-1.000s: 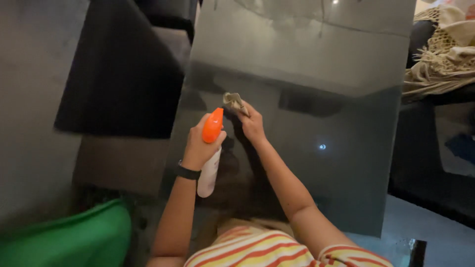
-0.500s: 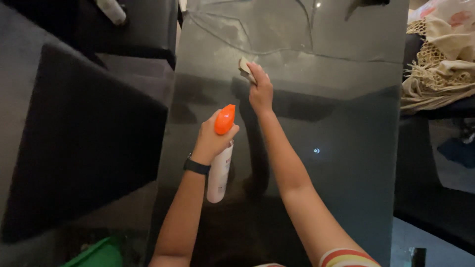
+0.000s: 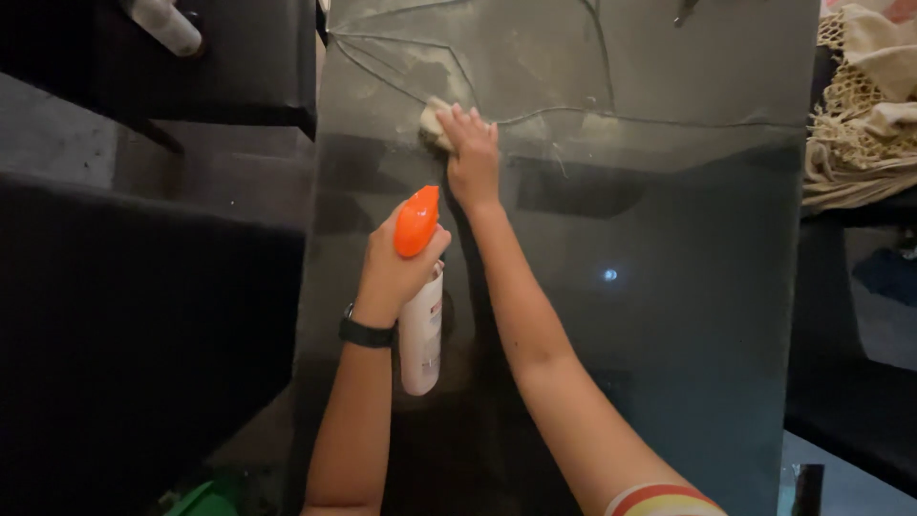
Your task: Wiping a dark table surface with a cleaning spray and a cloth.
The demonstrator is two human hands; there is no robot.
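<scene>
My left hand grips a white spray bottle with an orange nozzle, held above the near half of a dark glass tabletop. A black band is on that wrist. My right hand is stretched forward and presses a small beige cloth flat on the glass, close to a crack line that runs across the far part of the top.
A dark chair or sofa fills the left side. A beige netted fabric lies at the right edge. A pale bottle lies at the top left. Something green shows at the bottom left.
My right hand has pushed the cloth away from me and to the left, up to the crack line. The left hand has kept the spray bottle nearly in place.
</scene>
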